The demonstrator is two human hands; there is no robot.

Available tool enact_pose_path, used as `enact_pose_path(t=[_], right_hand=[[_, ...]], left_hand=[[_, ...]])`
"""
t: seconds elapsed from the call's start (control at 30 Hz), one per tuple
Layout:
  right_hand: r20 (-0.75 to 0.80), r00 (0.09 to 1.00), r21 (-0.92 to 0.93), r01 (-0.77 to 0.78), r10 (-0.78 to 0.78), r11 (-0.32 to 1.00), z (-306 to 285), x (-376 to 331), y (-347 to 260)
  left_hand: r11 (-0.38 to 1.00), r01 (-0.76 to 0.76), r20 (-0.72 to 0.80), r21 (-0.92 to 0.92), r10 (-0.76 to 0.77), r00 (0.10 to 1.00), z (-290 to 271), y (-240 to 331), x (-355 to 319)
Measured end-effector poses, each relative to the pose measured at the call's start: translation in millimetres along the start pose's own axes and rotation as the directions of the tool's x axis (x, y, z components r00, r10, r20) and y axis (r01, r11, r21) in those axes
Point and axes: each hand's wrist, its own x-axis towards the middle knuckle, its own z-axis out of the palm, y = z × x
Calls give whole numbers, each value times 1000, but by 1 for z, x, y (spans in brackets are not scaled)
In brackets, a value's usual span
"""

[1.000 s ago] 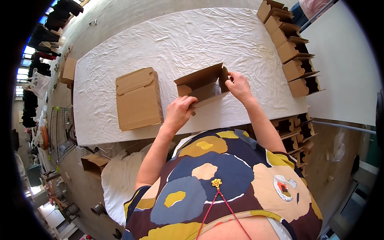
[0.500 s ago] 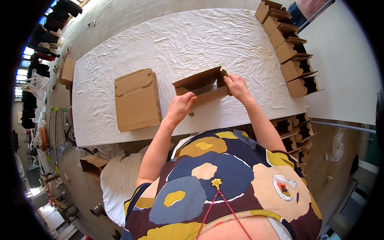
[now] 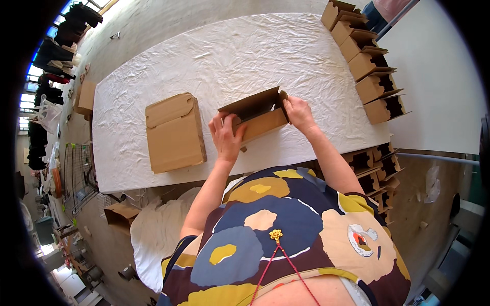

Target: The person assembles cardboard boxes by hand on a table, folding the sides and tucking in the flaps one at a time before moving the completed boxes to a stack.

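A brown cardboard box (image 3: 266, 124), part folded with its lid flap raised along the far side, stands on the white cloth in front of me. My left hand (image 3: 226, 136) is closed around the box's left end, fingers curled over the end panel and thumb along the near wall. At the right end, my right hand (image 3: 298, 113) pinches the corner and side flap; some of its fingertips are hidden behind the cardboard. To the left lies a stack of flat cardboard blanks (image 3: 175, 133), not touched by either hand.
A wrinkled white cloth (image 3: 245, 56) covers the table. Several folded boxes (image 3: 368, 69) line its right edge, with more boxes (image 3: 375, 163) stacked lower down. Beyond them stands a white panel (image 3: 439, 76). A wire rack (image 3: 78, 176) and an open carton (image 3: 121, 214) are on the left.
My left hand has shifted left from the near wall onto the box's left end, its fingers now over the end panel. The right hand keeps its grip at the right end.
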Motion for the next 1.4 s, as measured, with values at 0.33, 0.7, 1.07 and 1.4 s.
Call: enact_pose_path(t=[0.33, 0.7, 1.07, 1.4], right_hand=[[86, 995, 109, -68, 59, 992, -16, -50, -45], [186, 979, -51, -77, 85, 996, -9, -49, -35], [149, 975, 17, 166, -166, 986, 10, -51, -50], [100, 977, -72, 194, -187, 978, 33, -64, -38]], left_hand=[[935, 90, 129, -343, -48, 990, -16, -24, 33], [997, -23, 92, -70, 29, 995, 6, -40, 53], [885, 196, 88, -423, -175, 981, 16, -35, 54], [995, -2, -2, -102, 1, 1000, 26, -37, 62]])
